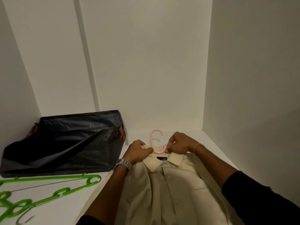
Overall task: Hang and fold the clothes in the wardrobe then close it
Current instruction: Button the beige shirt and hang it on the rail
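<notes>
A cream button-up shirt lies flat on the white wardrobe floor, collar toward the back wall. A pink hanger sits inside it, its hook poking out past the collar. My left hand pinches the left side of the collar, a metal watch on its wrist. On the right side of the collar, at the base of the pink hook, my right hand pinches the cloth and wears a thin bracelet.
A dark fabric storage bag with brown handles slumps in the back left corner. Green hangers and a grey metal hanger lie at the left front. White walls close in the back and right.
</notes>
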